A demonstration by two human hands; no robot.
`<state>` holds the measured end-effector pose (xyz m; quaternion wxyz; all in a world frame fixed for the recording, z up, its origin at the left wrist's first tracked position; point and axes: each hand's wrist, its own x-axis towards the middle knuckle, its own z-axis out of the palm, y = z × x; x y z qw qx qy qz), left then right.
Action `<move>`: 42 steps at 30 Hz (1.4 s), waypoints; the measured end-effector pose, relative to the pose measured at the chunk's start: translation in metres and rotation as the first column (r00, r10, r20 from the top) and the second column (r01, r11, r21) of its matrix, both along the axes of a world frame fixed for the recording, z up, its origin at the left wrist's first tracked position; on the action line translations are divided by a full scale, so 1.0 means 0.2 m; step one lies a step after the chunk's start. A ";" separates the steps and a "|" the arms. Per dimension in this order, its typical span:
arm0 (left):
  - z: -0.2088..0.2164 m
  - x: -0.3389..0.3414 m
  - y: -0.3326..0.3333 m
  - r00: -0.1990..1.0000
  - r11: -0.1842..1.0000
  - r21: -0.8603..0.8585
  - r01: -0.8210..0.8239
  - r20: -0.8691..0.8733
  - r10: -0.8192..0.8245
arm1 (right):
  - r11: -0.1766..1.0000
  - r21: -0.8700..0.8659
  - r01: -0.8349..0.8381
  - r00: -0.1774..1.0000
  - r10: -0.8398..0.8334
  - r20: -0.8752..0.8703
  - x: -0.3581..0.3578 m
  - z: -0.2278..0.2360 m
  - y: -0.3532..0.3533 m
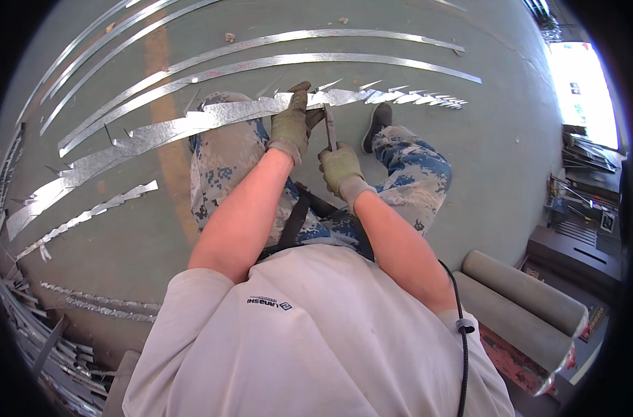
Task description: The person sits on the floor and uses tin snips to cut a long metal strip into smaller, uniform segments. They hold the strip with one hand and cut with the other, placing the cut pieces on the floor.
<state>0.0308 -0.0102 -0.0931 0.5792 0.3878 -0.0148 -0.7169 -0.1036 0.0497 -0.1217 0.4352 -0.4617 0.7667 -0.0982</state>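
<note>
Grips notched sheet-metal strip [205,119] in left hand [290,131], narrow metal tool [330,128] in right hand [340,169].
Angles long axis from lower left to upper right, toothed end [408,99] rightward.

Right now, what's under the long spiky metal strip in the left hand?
Beneath the spiky metal strip, the left trouser leg and yellow floor line show on both sides. Metal covers their middles, so those can't be seen.

left hand [290,125]: gloved, finger extended | right hand [340,167]: gloved, curled | forearms [241,212]: converging forward
</note>
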 end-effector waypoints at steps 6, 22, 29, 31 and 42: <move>-0.01 -0.03 -0.01 1.000 1.000 0.002 -0.024 -0.016 0.024 | 0.975 -0.054 -0.217 0.863 0.165 -0.477 0.08 0.20 -0.01; -0.06 -0.10 -0.03 1.000 0.999 -0.044 -0.004 -0.023 0.003 | 0.998 0.049 -0.047 0.826 0.067 -0.560 0.20 0.48 0.04; 0.03 -0.03 0.01 0.993 0.997 0.055 0.056 0.097 -0.062 | 0.991 0.044 -0.125 0.888 0.132 -0.441 0.05 0.41 0.05; 0.04 -0.02 0.03 0.997 0.998 0.042 0.037 0.062 -0.039 | 0.985 -0.004 -0.170 0.912 0.155 -0.380 -0.01 0.34 0.07; 0.12 0.00 0.06 0.997 0.999 0.026 0.033 0.065 -0.034 | 0.991 -0.062 -0.115 0.954 0.128 0.271 -0.11 0.11 0.15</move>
